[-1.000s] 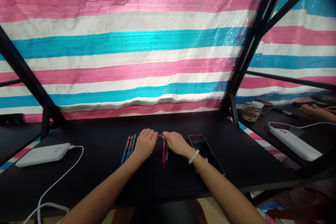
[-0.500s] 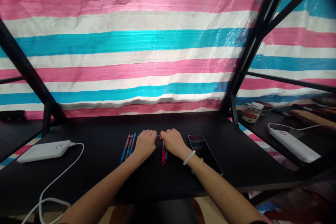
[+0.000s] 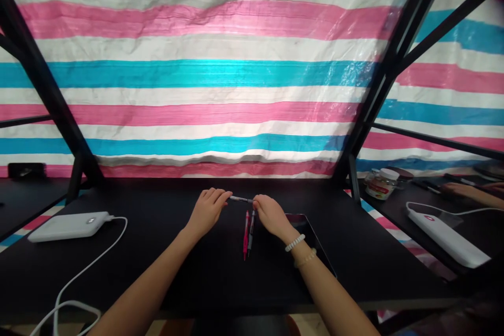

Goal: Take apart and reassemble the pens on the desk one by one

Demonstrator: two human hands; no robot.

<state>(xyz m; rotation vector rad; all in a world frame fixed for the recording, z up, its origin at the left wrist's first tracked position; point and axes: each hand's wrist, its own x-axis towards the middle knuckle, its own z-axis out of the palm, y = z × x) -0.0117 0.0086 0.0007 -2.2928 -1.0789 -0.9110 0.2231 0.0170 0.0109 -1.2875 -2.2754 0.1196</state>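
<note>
- Pen, slim and greyish: in the head view it stands toward six o'clock from the middle, above the black desk, lying nearly level between the two hands.
- Left hand is at nine o'clock of it, and its fingertips are pinched on that end. Right hand is at three o'clock, fingers curled and, as it seems, grasping the other end.
- In my judgement this pen is light, stiff and rather smooth, so it may turn a little in dry fingers – not fragile, but a strong bend would not be good for a thin barrel. A good hold is near both ends, with the fingertips, in one straight line.
- Toward six o'clock of it lie a pink pen and, just beside that one, a dark grey pen; the upper end of the grey one is close to the right hand, and whether they touch I cannot tell.
- At four o'clock is a phone, partly covered by the right wrist and forearm.
- Hidden or unclear: both ends of the held pen are inside the fingers – so tip and cap cannot be told apart. Small print cannot be read. At the three o'clock border, a co-worker's hand is blurred, and its grip is hard to make out.
</note>
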